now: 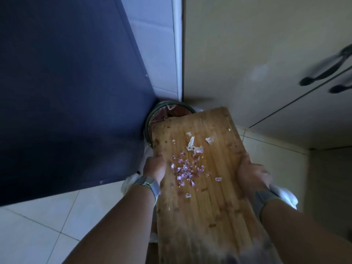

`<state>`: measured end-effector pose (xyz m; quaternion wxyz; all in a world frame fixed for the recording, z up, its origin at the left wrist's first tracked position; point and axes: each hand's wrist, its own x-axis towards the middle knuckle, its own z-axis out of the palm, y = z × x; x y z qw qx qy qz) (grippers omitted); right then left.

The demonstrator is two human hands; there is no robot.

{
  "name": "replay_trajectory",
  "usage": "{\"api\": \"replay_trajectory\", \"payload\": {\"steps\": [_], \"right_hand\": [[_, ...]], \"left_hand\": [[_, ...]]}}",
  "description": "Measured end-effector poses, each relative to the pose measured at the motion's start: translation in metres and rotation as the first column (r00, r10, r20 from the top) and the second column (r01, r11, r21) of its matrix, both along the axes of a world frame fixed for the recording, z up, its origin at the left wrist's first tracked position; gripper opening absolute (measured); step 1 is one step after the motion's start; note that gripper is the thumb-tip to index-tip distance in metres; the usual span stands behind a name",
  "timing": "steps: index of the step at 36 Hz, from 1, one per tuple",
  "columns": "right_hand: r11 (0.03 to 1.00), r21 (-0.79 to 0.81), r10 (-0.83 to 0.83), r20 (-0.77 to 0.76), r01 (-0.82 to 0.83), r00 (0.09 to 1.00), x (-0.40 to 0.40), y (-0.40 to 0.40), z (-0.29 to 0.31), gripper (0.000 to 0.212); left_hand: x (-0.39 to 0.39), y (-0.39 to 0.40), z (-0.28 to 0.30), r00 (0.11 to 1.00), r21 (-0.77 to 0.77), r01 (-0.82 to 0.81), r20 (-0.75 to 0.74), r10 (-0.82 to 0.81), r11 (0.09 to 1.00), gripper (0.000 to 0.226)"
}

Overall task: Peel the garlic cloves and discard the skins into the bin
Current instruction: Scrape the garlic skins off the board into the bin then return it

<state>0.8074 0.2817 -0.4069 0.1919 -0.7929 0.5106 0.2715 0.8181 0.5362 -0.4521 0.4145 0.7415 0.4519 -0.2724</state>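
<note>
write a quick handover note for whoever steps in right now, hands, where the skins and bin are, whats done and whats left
Left hand grips the left edge of the wooden cutting board; right hand grips the right edge.
The board's far end reaches over the bin, which sits on the floor in the corner.
Garlic skins lie scattered mid-board, with larger white pieces further up.
Done: skins carried to the bin. No cloves in view.
Left: probably tilt the board steeper or brush the skins off into the bin.
</note>
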Motion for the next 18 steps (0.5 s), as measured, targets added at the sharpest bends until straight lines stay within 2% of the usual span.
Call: {"api": "replay_trajectory", "payload": {"steps": [2,4,6,8,9,10,11,12,13,14,15,16,18], "right_hand": [[0.994,-0.036,0.098,-0.067,-0.1,0.993,0.0,0.002,-0.002,0.068],[0.974,-0.022,0.224,-0.104,-0.228,0.969,-0.001,0.004,-0.003,0.057],[0.974,-0.008,0.223,-0.093,-0.225,0.97,-0.001,0.005,-0.002,0.051],[0.965,-0.011,0.258,-0.124,-0.261,0.958,0.002,0.009,-0.003,0.048],[0.969,-0.029,0.24,-0.141,-0.246,0.961,0.004,0.012,-0.001,0.05],[0.974,-0.038,0.216,-0.158,-0.224,0.964,0.005,0.013,-0.004,0.053],[0.975,-0.037,0.211,-0.152,-0.219,0.966,0.005,0.016,-0.005,0.053],[0.974,-0.03,0.219,-0.134,-0.225,0.966,0.005,0.018,-0.009,0.051],[0.976,-0.035,0.208,-0.137,-0.215,0.969,0.006,0.02,-0.013,0.052],[0.979,-0.052,0.189,-0.138,-0.198,0.972,0.005,0.021,-0.02,0.057],[0.982,-0.066,0.166,-0.139,-0.177,0.976,0.005,0.024,-0.018,0.063],[0.976,-0.091,0.188,-0.126,-0.2,0.974,0.006,0.026,-0.02,0.063],[0.949,-0.123,0.277,-0.122,-0.291,0.953,0.002,0.029,-0.027,0.055]], "left_hand": [[0.008,-0.005,0.007,0.998,0.018,0.02,0.051,-0.021,1.0,0.043],[0.011,-0.007,0.008,0.989,0.062,0.116,0.088,-0.122,0.991,0.047],[0.008,-0.007,0.009,0.962,0.112,0.233,0.121,-0.246,0.966,0.057],[0.004,-0.005,0.011,0.893,0.28,0.386,0.124,-0.432,0.879,0.066],[0.002,-0.004,0.015,0.819,0.419,0.463,0.134,-0.557,0.781,0.067],[0.001,-0.005,0.018,0.699,0.525,0.529,0.175,-0.693,0.666,0.066],[0.001,-0.009,0.022,0.516,0.597,0.596,0.226,-0.826,0.536,0.065],[0.002,-0.013,0.021,0.299,0.635,0.669,0.245,-0.922,0.386,0.064],[0.004,-0.02,0.021,0.074,0.656,0.721,0.25,-0.965,0.225,0.064],[0.005,-0.028,0.019,-0.11,0.663,0.744,0.247,-0.963,0.085,0.065],[0.007,-0.038,0.018,-0.238,0.671,0.741,0.243,-0.94,-0.014,0.065],[0.01,-0.045,0.02,-0.317,0.685,0.725,0.231,-0.92,-0.078,0.066],[0.018,-0.059,0.008,-0.374,0.697,0.704,0.203,-0.905,-0.135,0.069]]}}
